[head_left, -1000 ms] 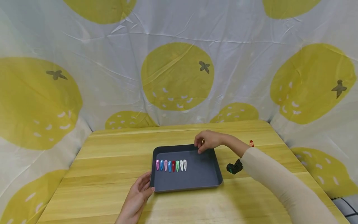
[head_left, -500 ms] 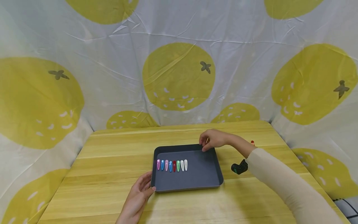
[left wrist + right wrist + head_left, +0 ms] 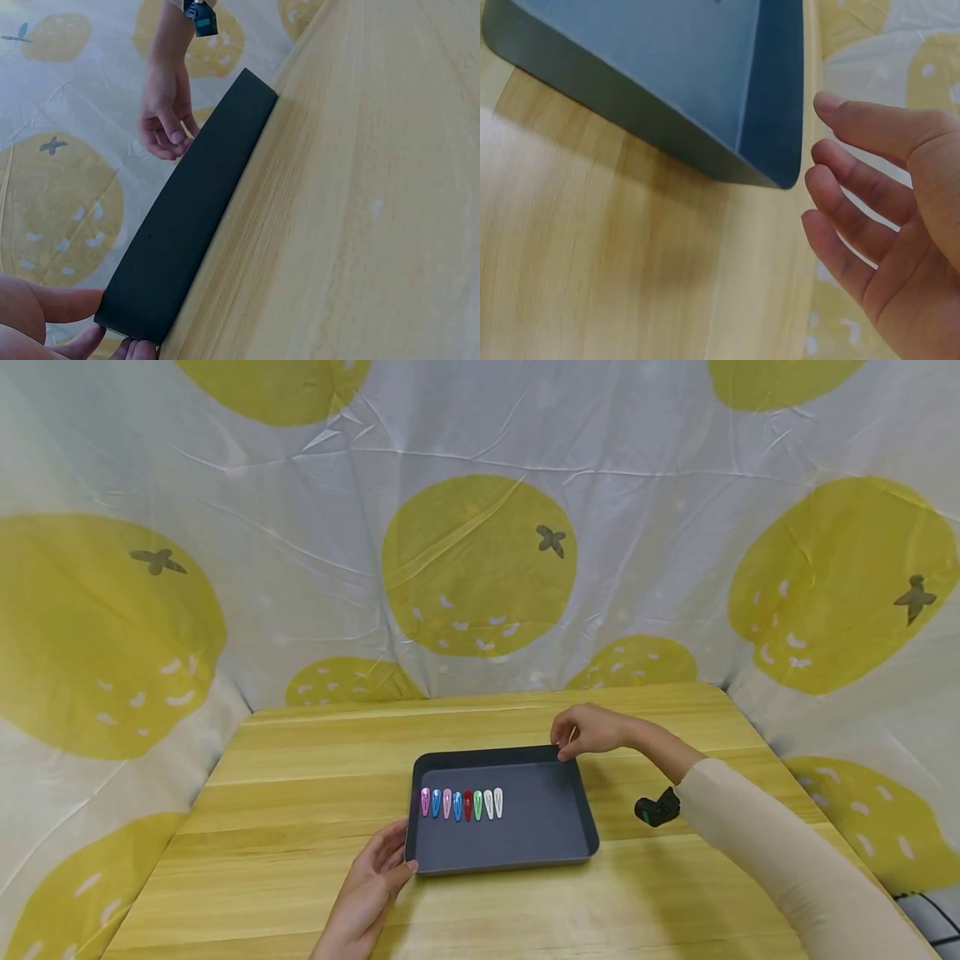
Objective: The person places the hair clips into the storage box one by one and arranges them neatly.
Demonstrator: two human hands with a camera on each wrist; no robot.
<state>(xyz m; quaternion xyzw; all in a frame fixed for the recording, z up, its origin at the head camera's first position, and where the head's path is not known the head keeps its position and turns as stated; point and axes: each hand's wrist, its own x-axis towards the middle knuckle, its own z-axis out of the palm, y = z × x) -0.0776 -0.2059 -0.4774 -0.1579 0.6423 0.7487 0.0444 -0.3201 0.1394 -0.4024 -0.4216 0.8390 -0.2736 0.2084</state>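
Observation:
A dark grey rectangular tray (image 3: 517,864) lies on the wooden table. Several snap hair clips (image 3: 467,805) stand in a row across its left half: pink, blue, red, green and white ones. My left hand (image 3: 367,885) holds the tray's near left corner, the thumb at the rim; in the left wrist view its fingers reach under that corner. At the far right corner is my right hand (image 3: 588,731), loosely bent. The right wrist view shows this hand (image 3: 900,202) with fingers spread beside the corner, a gap between, and nothing in it.
A black wrist camera (image 3: 657,807) sits by the right sleeve (image 3: 772,852). Behind the wooden table (image 3: 300,777) hangs a white curtain (image 3: 315,568) with yellow fruit prints. Dark lines on a pale surface show past the table's right edge.
My right hand has moved right along the tray's far rim to its corner. A small red-orange thing beyond the forearm is now hidden by it. The left hand and clips stay put.

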